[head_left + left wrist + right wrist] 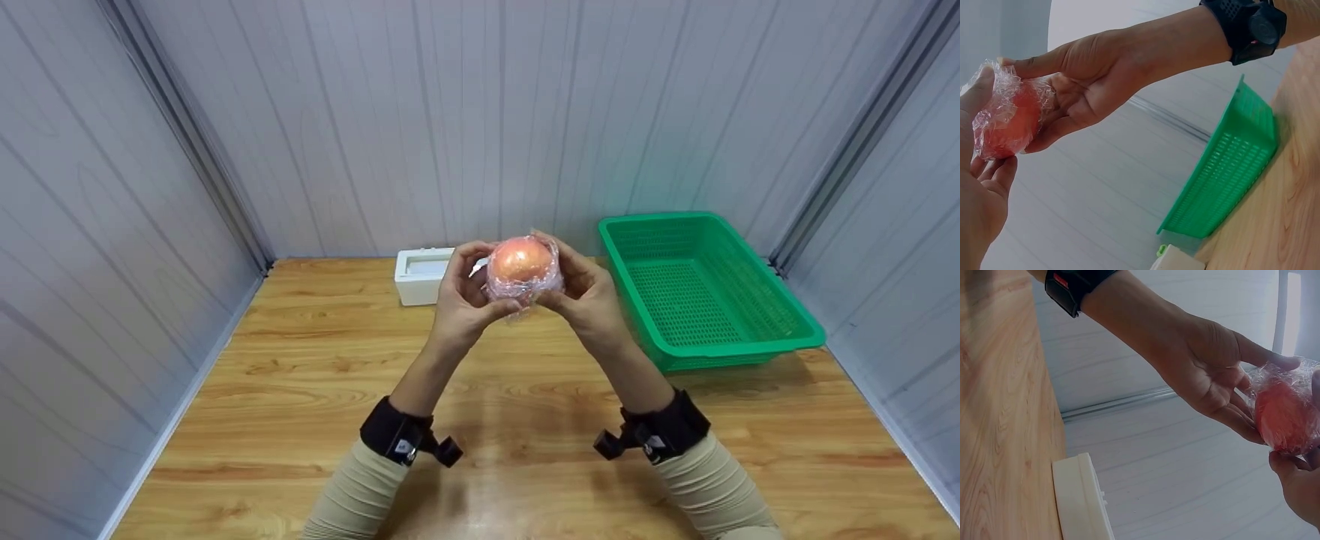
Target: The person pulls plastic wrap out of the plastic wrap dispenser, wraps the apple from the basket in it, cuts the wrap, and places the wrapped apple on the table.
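Note:
Both hands hold up a round, orange-red fruit (522,259) above the table, with crumpled clear plastic wrap (517,290) around it. What kind of fruit it is, I cannot tell for certain. The left hand (460,300) grips it from the left, its thumb near the bunched wrap at the front. From the right, the right hand (592,300) grips it, with its thumb on the lower front. In the left wrist view the wrap (1002,95) gathers in loose folds over the fruit (1016,126). The wrapped fruit (1286,417) also shows between both hands in the right wrist view.
A green perforated plastic basket (739,349) stands on the wooden table (315,420) at the right. Behind the left hand sits a white box-shaped dispenser (421,291), partly hidden by it. Pale panel walls (465,127) enclose the back and sides.

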Demonstrator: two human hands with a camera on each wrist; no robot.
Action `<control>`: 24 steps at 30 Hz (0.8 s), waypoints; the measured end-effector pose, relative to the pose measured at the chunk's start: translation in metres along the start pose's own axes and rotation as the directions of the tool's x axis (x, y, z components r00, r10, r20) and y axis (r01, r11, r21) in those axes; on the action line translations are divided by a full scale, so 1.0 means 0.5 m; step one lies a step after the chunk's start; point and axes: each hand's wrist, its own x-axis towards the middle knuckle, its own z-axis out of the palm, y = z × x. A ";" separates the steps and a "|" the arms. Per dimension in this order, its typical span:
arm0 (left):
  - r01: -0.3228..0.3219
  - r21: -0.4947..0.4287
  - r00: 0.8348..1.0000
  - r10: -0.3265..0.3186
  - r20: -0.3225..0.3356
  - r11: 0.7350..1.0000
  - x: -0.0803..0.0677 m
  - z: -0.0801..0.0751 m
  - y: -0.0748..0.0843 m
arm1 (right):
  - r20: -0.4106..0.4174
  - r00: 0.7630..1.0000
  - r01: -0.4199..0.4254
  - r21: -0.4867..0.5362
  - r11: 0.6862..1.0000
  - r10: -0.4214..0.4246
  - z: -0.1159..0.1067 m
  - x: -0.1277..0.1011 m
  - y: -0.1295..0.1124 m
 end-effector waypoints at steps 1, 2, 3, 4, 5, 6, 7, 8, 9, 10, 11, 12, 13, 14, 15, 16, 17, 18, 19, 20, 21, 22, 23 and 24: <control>-0.005 0.013 1.000 0.005 -0.001 1.000 0.000 0.001 0.001 | -0.006 1.000 0.003 -0.005 1.000 -0.003 0.000 0.000 0.001; -0.010 0.033 1.000 0.010 -0.001 0.999 0.000 0.002 0.001 | -0.010 1.000 0.006 -0.012 1.000 -0.007 0.001 0.000 0.001; -0.018 0.055 1.000 0.018 0.001 0.998 0.000 0.003 0.002 | -0.013 1.000 0.009 -0.017 1.000 -0.009 0.001 0.000 0.002; -0.028 0.084 1.000 0.028 0.004 0.996 0.000 0.003 0.003 | -0.014 1.000 0.010 -0.022 1.000 -0.010 0.000 -0.001 0.003; -0.040 0.117 0.999 0.039 0.010 0.992 0.000 0.003 0.003 | -0.015 1.000 0.012 -0.026 1.000 -0.012 0.000 -0.001 0.003; -0.057 0.158 0.998 0.055 0.019 0.986 0.001 0.003 0.004 | -0.016 1.000 0.014 -0.030 0.999 -0.015 0.000 -0.001 0.003; -0.080 0.200 0.997 0.074 0.035 0.977 0.002 0.002 0.005 | -0.016 1.000 0.015 -0.034 0.999 -0.015 -0.001 -0.001 0.003; -0.109 0.241 0.994 0.099 0.055 0.964 0.003 0.000 0.006 | -0.019 1.000 0.011 -0.034 0.999 -0.012 -0.002 -0.002 0.003; -0.142 0.286 0.989 0.125 0.078 0.948 0.004 -0.002 0.009 | -0.025 1.000 0.002 -0.032 0.999 -0.003 -0.003 -0.002 0.002; -0.183 0.334 0.982 0.157 0.103 0.925 0.005 -0.005 0.011 | -0.032 0.999 -0.011 -0.023 1.000 0.010 -0.004 -0.002 0.000; -0.231 0.383 0.972 0.194 0.134 0.894 0.007 -0.008 0.015 | -0.041 0.999 -0.027 -0.008 1.000 0.027 -0.005 -0.001 0.000; -0.287 0.438 0.957 0.236 0.168 0.852 0.008 -0.011 0.019 | -0.052 0.997 -0.049 0.015 0.999 0.050 -0.006 -0.001 0.000; -0.343 0.486 0.939 0.278 0.203 0.804 0.009 -0.014 0.023 | -0.062 0.995 -0.075 0.041 0.996 0.077 -0.007 -0.001 -0.001; -0.394 0.526 0.919 0.317 0.234 0.754 0.010 -0.016 0.028 | -0.071 0.992 -0.100 0.069 0.993 0.105 -0.007 -0.001 0.000; -0.443 0.565 0.896 0.353 0.268 0.696 0.010 -0.018 0.033 | -0.077 0.988 -0.124 0.096 0.988 0.131 -0.008 0.000 -0.001; -0.488 0.592 0.872 0.385 0.301 0.642 0.010 -0.019 0.037 | -0.082 0.984 -0.145 0.121 0.982 0.156 -0.007 0.000 0.000; -0.525 0.610 0.850 0.408 0.333 0.594 0.010 -0.019 0.041 | -0.084 0.981 -0.163 0.138 0.977 0.175 -0.008 0.000 0.001; -0.551 0.622 0.832 0.422 0.360 0.556 0.011 -0.019 0.044 | -0.085 0.977 -0.179 0.152 0.972 0.193 -0.007 0.000 0.001; -0.570 0.625 0.819 0.426 0.384 0.534 0.011 -0.019 0.047 | -0.084 0.975 -0.191 0.159 0.969 0.206 -0.006 0.000 0.002; -0.582 0.627 0.811 0.424 0.403 0.518 0.011 -0.020 0.049 | -0.085 0.973 -0.200 0.162 0.966 0.215 -0.006 0.000 0.002; -0.590 0.632 0.806 0.418 0.420 0.503 0.012 -0.020 0.051 | -0.086 0.971 -0.207 0.164 0.965 0.223 -0.005 0.000 0.003; -0.591 0.636 0.806 0.407 0.430 0.497 0.013 -0.021 0.052 | -0.086 0.969 -0.214 0.164 0.963 0.230 -0.005 0.001 0.003; -0.588 0.640 0.808 0.395 0.437 0.495 0.013 -0.022 0.053 | -0.085 0.969 -0.218 0.163 0.962 0.234 -0.004 0.001 0.003; -0.582 0.645 0.812 0.381 0.441 0.495 0.014 -0.024 0.053 | -0.086 0.967 -0.222 0.164 0.961 0.238 -0.004 0.002 0.003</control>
